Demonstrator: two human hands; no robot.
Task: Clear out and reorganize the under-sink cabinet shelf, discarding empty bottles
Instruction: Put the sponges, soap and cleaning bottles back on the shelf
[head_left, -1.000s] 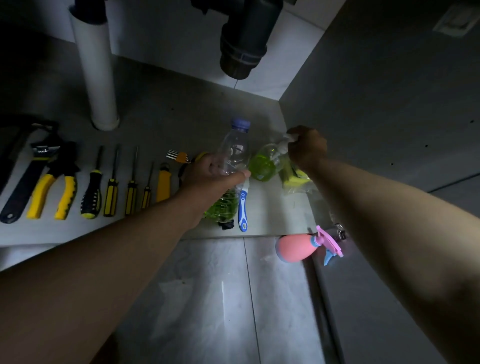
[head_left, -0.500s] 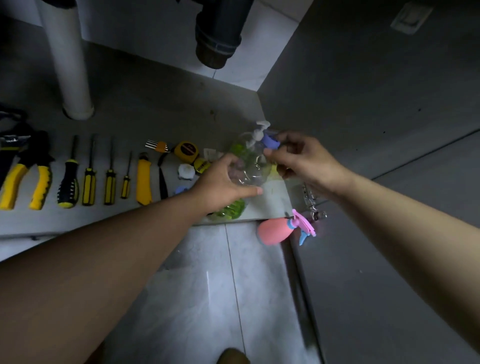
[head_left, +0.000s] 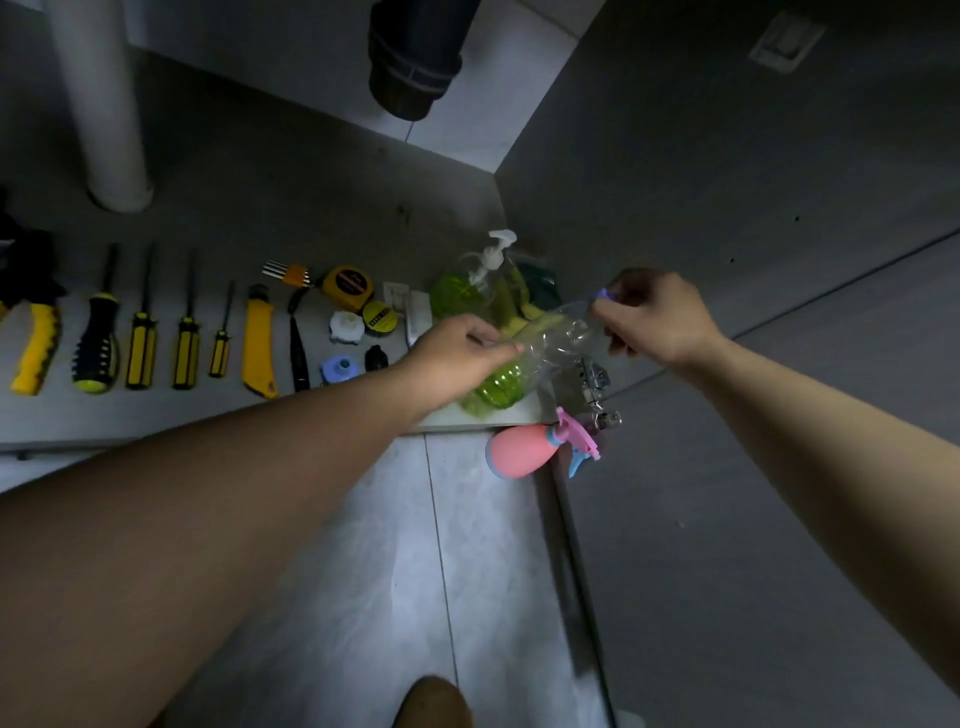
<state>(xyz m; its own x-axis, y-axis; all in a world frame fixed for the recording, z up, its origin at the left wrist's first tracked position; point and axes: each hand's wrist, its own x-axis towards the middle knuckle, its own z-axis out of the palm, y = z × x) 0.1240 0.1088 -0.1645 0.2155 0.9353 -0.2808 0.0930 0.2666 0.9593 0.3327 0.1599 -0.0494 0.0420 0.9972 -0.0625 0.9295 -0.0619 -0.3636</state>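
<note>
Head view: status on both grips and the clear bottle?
Left grip holds clear bottle body; right grip pinches its blue cap. Bottle tilted, green liquid in its base. Pump bottle close behind, pink spray bottle on floor below.

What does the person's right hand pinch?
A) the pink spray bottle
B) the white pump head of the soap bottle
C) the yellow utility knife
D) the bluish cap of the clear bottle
D: the right hand pinches the bluish cap at the neck of the clear bottle, while the left hand holds its body.
</note>
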